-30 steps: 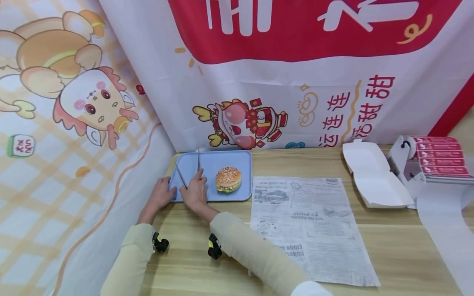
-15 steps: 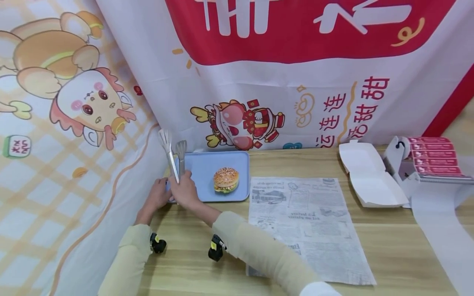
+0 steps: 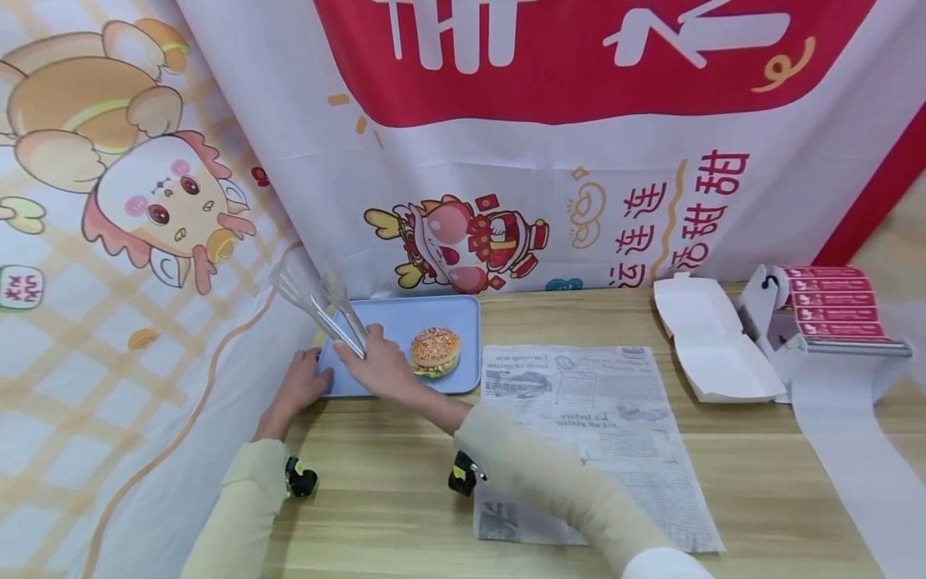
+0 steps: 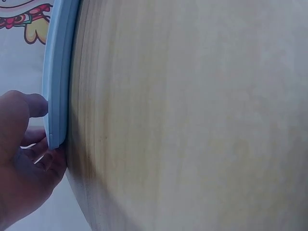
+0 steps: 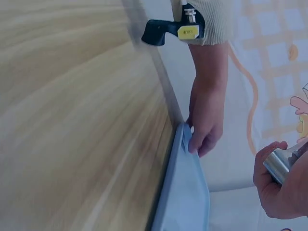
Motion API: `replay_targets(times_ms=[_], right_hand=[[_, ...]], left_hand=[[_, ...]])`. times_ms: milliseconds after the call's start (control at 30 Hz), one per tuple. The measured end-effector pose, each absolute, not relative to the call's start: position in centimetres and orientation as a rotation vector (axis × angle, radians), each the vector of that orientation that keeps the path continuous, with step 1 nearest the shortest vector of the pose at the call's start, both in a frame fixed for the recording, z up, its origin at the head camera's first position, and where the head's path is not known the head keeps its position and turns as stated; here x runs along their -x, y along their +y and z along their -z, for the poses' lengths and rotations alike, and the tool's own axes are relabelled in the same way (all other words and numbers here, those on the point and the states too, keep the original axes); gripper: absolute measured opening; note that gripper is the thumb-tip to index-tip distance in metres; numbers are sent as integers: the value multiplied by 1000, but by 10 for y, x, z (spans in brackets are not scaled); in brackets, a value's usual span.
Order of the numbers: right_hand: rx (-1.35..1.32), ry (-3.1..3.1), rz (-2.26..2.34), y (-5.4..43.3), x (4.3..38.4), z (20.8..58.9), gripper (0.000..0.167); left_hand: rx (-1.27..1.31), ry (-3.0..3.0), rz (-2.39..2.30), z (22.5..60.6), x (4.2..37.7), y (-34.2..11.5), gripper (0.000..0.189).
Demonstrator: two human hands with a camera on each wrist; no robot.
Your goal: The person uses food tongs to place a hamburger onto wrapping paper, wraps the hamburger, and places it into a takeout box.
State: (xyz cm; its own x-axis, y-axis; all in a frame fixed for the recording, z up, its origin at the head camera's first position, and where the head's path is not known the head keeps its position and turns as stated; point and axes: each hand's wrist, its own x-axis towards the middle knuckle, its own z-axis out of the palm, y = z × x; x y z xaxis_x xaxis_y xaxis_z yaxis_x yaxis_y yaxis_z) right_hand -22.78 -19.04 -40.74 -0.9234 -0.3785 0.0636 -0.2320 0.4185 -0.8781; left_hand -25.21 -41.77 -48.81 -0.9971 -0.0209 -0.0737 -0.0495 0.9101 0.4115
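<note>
A blue tray [image 3: 383, 310] lies at the table's far left, and a sesame-bun burger [image 3: 436, 351] sits on its right half. My left hand [image 3: 299, 383] holds the tray's near left corner. In the left wrist view its thumb lies on the rim, with the other fingers under the edge. Over the tray, my right hand [image 3: 379, 366] grips metal tongs [image 3: 350, 338] near their joined end. Their two arms are spread apart, pointing up and left past the tray, and the tips are blurred. Nothing shows between the tips.
Newspaper-print wrapping paper [image 3: 600, 410] lies right of the tray, partly under my right sleeve. Farther right stand an opened white takeaway box [image 3: 723, 346] and a label dispenser [image 3: 832, 305] with a long trailing strip. Printed cloth walls [image 3: 318, 161] border the table's back and left.
The tongs have swung up off the tray and tilted left, held by my right hand. My left hand stays at the tray's corner. Burger and tray keep their places.
</note>
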Motion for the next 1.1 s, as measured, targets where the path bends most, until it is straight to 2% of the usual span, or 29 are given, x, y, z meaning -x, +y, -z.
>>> replay_targets(times_ms=[300,533,700,967,1100], right_hand=[[819,2692,1207,-143,235,405,69],[917,2752,1042,-111,236,402,65],[935,2811,908,-91,239,406,64],[840,2801,774,-57,248,421,78],[806,2822,737,-43,252,427,73]], left_hand=[[60,3013,-674,491,252,-418,61],[62,3010,-693,489,250,-417,61],[20,3077,-682,493,252,-419,55],[-59,3166,-630,499,259,-427,41],[-66,3152,-610,497,259,-427,40]])
